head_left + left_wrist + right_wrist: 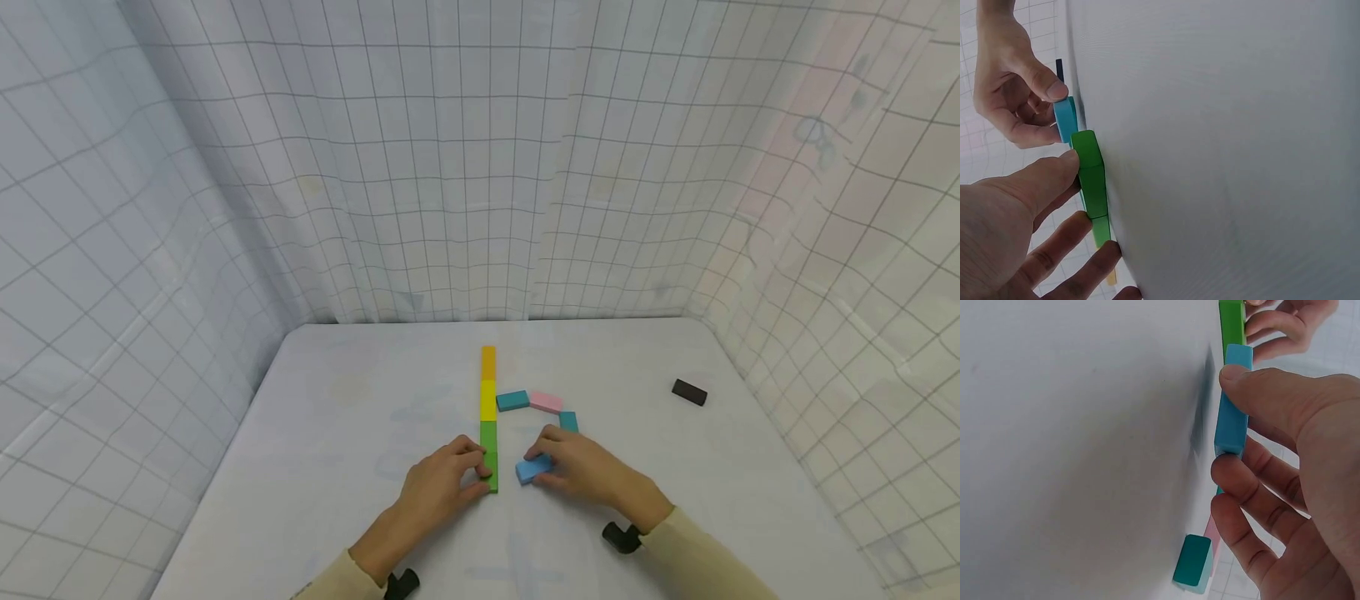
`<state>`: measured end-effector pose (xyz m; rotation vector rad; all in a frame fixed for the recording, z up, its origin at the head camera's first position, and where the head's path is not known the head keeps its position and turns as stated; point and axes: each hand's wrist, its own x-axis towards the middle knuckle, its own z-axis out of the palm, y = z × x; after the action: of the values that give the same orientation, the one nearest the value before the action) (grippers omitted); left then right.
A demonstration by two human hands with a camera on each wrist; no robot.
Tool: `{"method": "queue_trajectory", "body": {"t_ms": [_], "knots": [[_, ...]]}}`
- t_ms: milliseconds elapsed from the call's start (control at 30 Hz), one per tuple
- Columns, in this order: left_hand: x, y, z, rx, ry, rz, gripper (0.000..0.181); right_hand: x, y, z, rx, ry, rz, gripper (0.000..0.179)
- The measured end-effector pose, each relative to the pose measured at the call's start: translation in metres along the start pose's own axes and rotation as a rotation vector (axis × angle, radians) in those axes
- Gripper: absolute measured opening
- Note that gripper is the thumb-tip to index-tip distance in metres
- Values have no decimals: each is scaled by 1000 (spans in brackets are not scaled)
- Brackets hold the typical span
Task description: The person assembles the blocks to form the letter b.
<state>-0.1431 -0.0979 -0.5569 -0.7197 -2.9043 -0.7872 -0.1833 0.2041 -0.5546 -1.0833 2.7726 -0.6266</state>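
My right hand (581, 467) pinches a light blue block (1233, 412) between thumb and fingers, holding it close over the table to the right of a straight row of blocks. At the row's near end, my left hand (446, 483) rests its thumb and bent fingers along the left side of the near green block (1089, 150). Beyond it the row continues with another green block (488, 436), a yellow block (488, 400) and an orange block (489, 363). A teal block (513, 401), a pink block (546, 402) and a second teal block (1192, 561) curve away from the yellow one.
A black block (689, 392) lies apart toward the right side of the white table (322, 450). White gridded curtains (465, 167) stand behind and along both sides. Black wrist-mounted devices (621, 537) show beside the sleeves.
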Motion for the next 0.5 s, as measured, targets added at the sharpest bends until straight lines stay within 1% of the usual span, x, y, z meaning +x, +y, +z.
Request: {"method": "queue_trajectory", "body": {"t_ms": [167,500], "knots": [[0,0,-1,-3,7,9,17,4,-6,1,-6,-17,-2,28],[-1,0,-2,-21,16,28,18,12,-16,5,23,-34,-19,29]]}}
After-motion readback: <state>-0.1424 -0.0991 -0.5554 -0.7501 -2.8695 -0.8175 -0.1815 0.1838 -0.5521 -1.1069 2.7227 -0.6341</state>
